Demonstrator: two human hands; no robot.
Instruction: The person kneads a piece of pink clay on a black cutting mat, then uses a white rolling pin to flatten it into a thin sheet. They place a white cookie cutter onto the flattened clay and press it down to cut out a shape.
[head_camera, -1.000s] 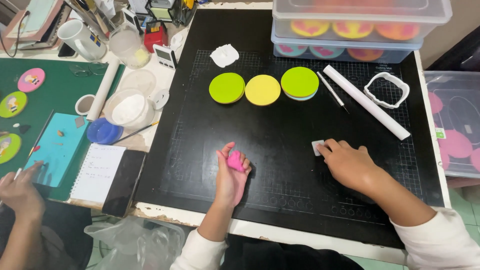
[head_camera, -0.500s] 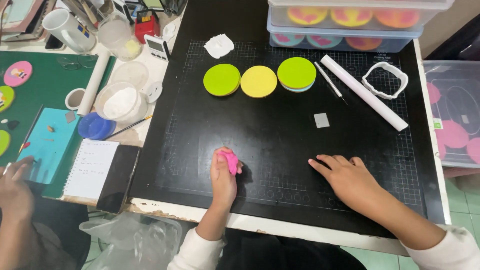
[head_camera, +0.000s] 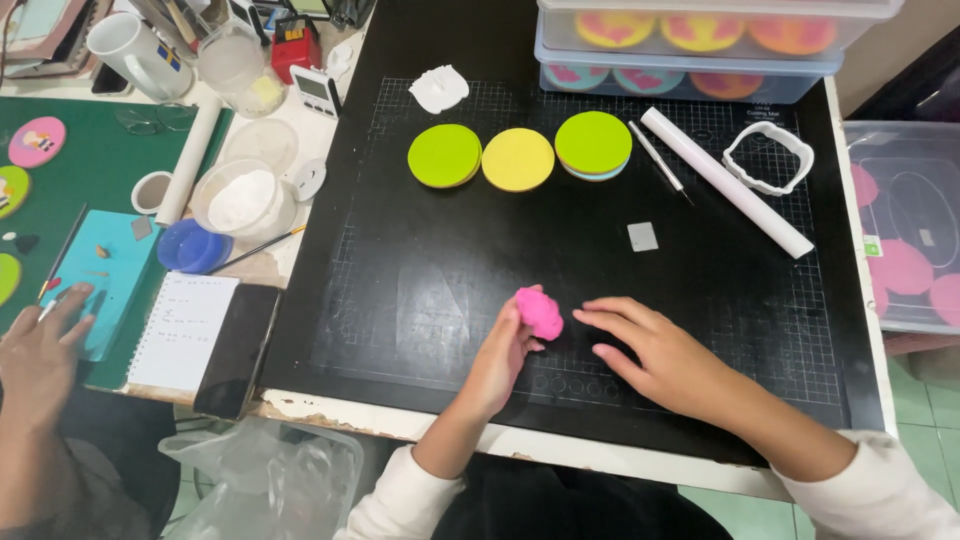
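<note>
My left hand (head_camera: 500, 358) holds a lump of pink clay (head_camera: 539, 312) in its fingertips, just above the black cutting mat (head_camera: 420, 290). My right hand (head_camera: 660, 355) rests flat on the mat right beside the clay, fingers spread and pointing left, holding nothing. A small grey square piece (head_camera: 642, 236) lies on the mat above my right hand, apart from it.
Two green discs (head_camera: 445, 155) (head_camera: 594, 142) and a yellow disc (head_camera: 518, 159) lie in a row at the back, with a white roller (head_camera: 727, 182), a thin tool (head_camera: 660, 162) and a white cutter (head_camera: 768, 157). Clear boxes (head_camera: 700, 50) stand behind. Another person's hand (head_camera: 40, 350) works at the left.
My right hand let go of the grey square and moved left toward the pink clay. My left hand with the clay stayed near the mat's front.
</note>
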